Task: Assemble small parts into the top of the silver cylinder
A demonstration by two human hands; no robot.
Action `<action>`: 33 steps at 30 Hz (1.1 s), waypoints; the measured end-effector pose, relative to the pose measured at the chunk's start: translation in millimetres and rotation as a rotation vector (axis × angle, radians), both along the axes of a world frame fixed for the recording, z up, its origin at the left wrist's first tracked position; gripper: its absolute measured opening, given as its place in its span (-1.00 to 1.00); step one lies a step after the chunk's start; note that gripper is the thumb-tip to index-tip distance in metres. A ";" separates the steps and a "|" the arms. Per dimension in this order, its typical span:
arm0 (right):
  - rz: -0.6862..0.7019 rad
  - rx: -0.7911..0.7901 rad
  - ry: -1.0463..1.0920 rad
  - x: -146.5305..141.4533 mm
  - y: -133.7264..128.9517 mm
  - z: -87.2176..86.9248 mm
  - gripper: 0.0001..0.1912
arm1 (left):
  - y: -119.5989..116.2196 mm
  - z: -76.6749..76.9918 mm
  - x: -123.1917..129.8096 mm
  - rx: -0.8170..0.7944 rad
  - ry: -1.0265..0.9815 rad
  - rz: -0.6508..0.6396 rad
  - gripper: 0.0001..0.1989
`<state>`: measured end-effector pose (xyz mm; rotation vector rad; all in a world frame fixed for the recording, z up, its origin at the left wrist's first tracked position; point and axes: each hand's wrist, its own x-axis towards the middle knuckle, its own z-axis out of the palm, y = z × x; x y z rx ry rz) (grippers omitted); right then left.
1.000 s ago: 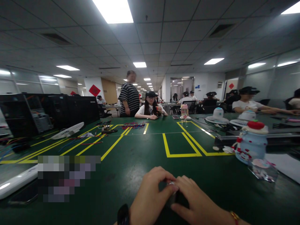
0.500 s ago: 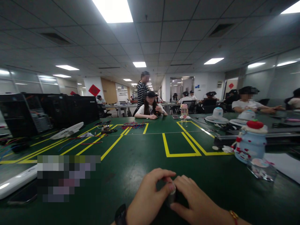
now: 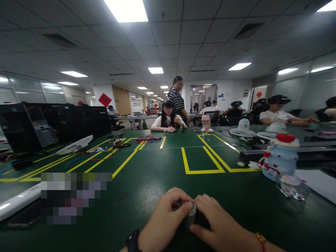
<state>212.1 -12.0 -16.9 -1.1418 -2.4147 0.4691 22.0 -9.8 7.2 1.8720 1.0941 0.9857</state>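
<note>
Together, left hand and right hand enclose a grey cylinder; each grip narrow, holding it.

I see the grey cylinder only partly, the left hand covering some of it. Pixelation masks items on the bench; my frame crops the white device at left.

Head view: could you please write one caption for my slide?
Left hand and right hand hold a small grey cylinder at a green table with yellow tape lines.
</note>
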 end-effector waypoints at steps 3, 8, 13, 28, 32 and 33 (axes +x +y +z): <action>0.009 -0.006 -0.002 -0.2 1.3 0.1 -0.71 | -2.1 1.0 -0.8 -0.027 -0.008 0.010 -0.85; 0.025 -0.004 0.013 -0.6 2.1 -1.3 -0.73 | -5.3 0.9 0.9 -0.079 -0.018 0.042 -0.85; 0.019 -0.008 0.019 -0.2 1.3 -2.2 -0.74 | -3.4 -1.2 2.2 -0.065 -0.014 0.024 -0.88; 0.019 -0.005 0.035 -1.8 1.8 -0.1 -0.74 | -2.1 -7.7 2.4 -0.075 -0.076 0.032 -0.87; 0.018 -0.008 0.027 -0.9 1.5 -0.7 -0.71 | -1.7 -6.7 3.0 -0.111 -0.137 0.032 -0.82; 0.020 -0.005 0.022 -0.8 1.5 -0.8 -0.70 | -1.7 -6.6 2.9 -0.110 -0.149 0.030 -0.81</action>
